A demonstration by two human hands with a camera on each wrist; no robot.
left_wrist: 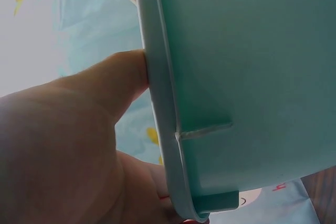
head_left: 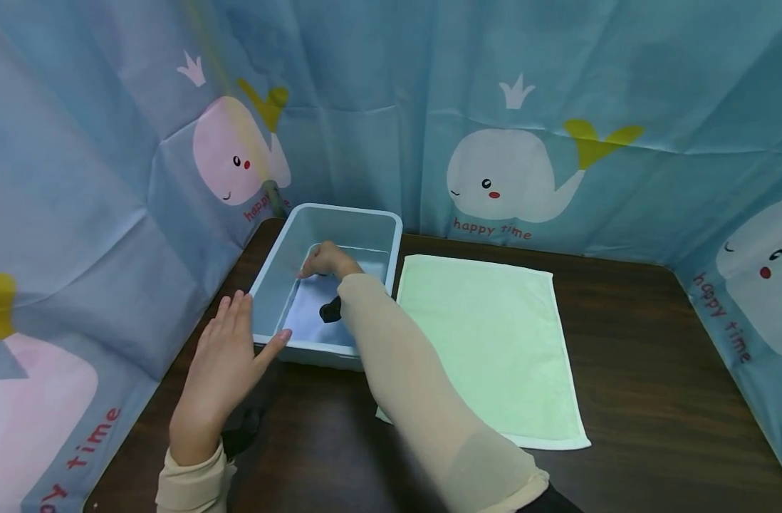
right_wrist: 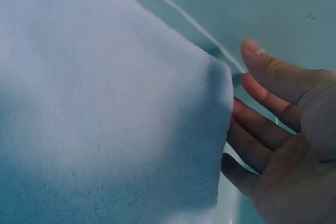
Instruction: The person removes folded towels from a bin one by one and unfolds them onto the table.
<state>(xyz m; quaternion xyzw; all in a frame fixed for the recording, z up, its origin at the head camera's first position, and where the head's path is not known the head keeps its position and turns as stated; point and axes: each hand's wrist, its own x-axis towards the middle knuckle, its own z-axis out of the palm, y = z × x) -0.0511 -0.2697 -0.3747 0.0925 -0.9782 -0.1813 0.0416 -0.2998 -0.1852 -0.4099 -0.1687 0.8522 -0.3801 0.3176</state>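
Lying flat, a pale lavender towel [head_left: 304, 313] is covering much of the floor of a light blue plastic bin [head_left: 314, 358], its nap showing softly in the right wrist view. One corner of the towel is sitting close to the line where the bin's floor is meeting the wall. The right hand [head_left: 329, 259] is reaching down inside the bin and touching the towel's edge beside that corner; its fingers are extending loosely, slightly bent, and its thumb is standing apart from the cloth, so the hand is gripping nothing. A small black device [head_left: 330, 311] is hanging under the right wrist, over the towel.

The left hand [head_left: 221, 360] is resting against the bin's near left corner, its fingers lying straight along the left side and its thumb spreading wide to the front rim. In the left wrist view, the thumb is pressing on the rim, above a ribbed outer wall.

Beige sleeves [head_left: 404, 349] are covering both forearms, the right one crossing over the bin's front right rim. Just to the right of the bin, a light green towel [head_left: 487, 342] is spreading flat on a dark brown wooden table [head_left: 647, 342], the right sleeve partly hiding it. Behind, a blue curtain [head_left: 416, 57] is hanging, showing whales and the words "happy time".
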